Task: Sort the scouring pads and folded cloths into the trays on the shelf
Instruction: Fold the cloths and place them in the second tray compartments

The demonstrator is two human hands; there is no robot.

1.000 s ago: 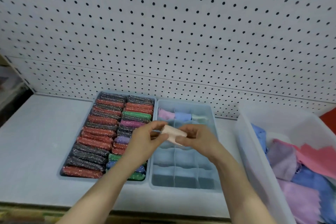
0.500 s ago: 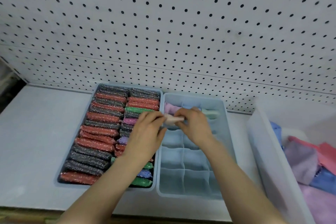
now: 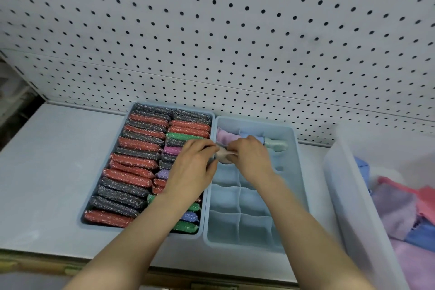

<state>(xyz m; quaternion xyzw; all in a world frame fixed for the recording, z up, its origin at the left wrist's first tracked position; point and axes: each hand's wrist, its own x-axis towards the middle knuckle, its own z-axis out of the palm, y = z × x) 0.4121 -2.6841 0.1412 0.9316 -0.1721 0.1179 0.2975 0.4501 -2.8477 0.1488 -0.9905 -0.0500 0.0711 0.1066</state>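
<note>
Both hands pinching a pale cloth (image 3: 223,153) over the divided tray (image 3: 297,186), second row, left cell.

Hiding: left hand (image 3: 191,167) covering part of the pads (image 3: 138,160) in the pad tray (image 3: 82,222); right hand (image 3: 250,160) covering the blue cloth (image 3: 257,138) and mid cells; cloth's lower half masked by fingers, seating in the cell impossible to judge. Bin (image 3: 353,207) cropping at the right edge, loose cloths (image 3: 397,209) inside only partly showing. Trays sitting edge to edge, close to the pegboard (image 3: 211,30); shelf (image 3: 47,172) lying bare to the left; front three rows of cells standing empty. Fingers curling, thumb and fingertips of each hand clamping the cloth's ends. Pink cloth (image 3: 223,135) and green cloth (image 3: 275,145) filling back-row cells.
</note>
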